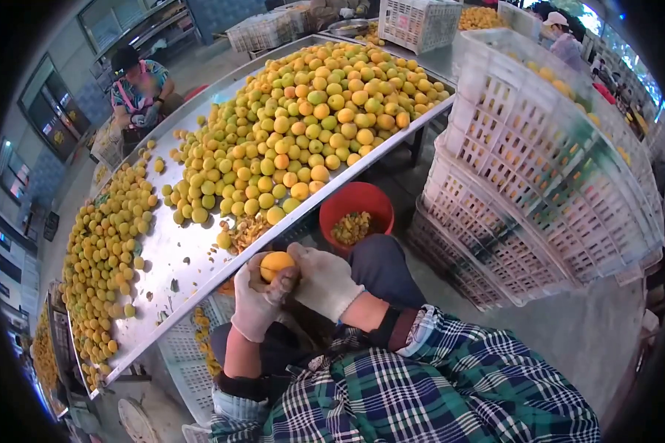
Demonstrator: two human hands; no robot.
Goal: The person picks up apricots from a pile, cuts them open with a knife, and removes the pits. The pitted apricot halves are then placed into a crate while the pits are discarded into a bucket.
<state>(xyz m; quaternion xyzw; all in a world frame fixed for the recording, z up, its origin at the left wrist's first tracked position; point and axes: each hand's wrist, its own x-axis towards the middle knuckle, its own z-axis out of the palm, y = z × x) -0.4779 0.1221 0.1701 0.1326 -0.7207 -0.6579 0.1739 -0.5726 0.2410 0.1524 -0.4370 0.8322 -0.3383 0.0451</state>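
Observation:
A single orange-yellow apricot (276, 264) sits between my two gloved hands, above my lap and just off the metal table's near edge. My left hand (256, 304) has its fingers closed round the fruit from the left and below. From the right, my right hand (324, 282) presses its thumb and fingers against the same apricot; its fingertips are partly hidden. Both white gloves are stained at the fingers. Beyond them, a large heap of yellow-green and orange apricots (310, 111) covers the table (171, 260), with small brownish scraps (248, 232) near its edge.
A red bucket (380, 203) holding fruit scraps stands under the table edge. Stacked white plastic crates (510, 199) rise on my right. Another crate (188, 354) is low on my left. More apricots (107, 258) lie at the table's left, and a co-worker (140, 92) sits across.

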